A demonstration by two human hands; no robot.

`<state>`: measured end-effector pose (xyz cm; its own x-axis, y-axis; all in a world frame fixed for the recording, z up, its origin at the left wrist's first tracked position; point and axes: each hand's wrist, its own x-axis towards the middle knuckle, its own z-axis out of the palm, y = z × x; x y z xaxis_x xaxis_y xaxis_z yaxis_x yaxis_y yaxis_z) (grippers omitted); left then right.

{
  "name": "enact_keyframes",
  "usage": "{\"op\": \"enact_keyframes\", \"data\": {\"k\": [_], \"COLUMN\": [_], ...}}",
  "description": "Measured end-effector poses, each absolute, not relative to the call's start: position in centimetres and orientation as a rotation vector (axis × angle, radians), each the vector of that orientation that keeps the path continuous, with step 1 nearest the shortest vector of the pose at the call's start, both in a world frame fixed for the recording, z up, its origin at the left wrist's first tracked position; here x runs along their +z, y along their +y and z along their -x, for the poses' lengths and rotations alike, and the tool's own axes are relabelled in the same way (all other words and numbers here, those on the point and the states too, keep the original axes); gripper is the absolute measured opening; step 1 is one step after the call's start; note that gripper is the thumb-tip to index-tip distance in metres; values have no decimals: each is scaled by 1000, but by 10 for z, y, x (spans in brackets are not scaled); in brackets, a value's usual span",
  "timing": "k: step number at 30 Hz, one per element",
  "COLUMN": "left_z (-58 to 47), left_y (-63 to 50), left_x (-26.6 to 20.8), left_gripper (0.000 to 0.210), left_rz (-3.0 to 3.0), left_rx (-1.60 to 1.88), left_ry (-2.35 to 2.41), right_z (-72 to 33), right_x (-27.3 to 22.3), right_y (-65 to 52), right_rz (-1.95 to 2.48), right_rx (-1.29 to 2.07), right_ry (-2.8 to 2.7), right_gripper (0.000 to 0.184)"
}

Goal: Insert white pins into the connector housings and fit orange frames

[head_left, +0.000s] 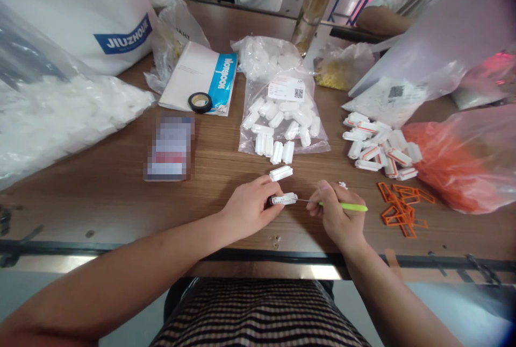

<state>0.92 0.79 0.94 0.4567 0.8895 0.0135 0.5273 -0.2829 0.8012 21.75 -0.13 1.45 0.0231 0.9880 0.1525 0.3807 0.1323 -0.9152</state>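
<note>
My left hand (253, 202) is closed on one end of a small white plastic connector housing (287, 199) low over the table. With a pen-like grip, my right hand (341, 212) holds a thin metal pick with a lime-green handle (355, 207). The pick's tip points left and reaches the right end of the housing; whether it touches cannot be made out. Another white housing (281, 173) lies just beyond my left fingers. Tiny white pieces (342, 185) lie behind my right hand.
A clear bag of white housings (278, 113) lies ahead. At right are a pile of orange-striped housings (381, 145), loose orange frames (403, 207) and a bag of orange parts (463, 158). A phone (169, 148), a notebook (189, 75), black tape (200, 102) and a bottle (316, 5) stand or lie around.
</note>
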Motion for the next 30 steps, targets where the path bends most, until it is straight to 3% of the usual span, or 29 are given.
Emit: {"op": "enact_keyframes", "data": {"k": [11,30], "left_z": [-9,-8], "left_y": [9,8], "left_x": [10,8], "left_gripper": [3,3], "left_rz": [-1942,-1963], "left_rx": [618,619], "left_ry": [1178,1171], "right_z": [-211,-213], "right_x": [20,16], "right_y": [-4,-4], "right_rz": [1472,1421], "right_rx": [627,734], "right_ry": [-1740,-1572], "right_gripper": [40,44]}}
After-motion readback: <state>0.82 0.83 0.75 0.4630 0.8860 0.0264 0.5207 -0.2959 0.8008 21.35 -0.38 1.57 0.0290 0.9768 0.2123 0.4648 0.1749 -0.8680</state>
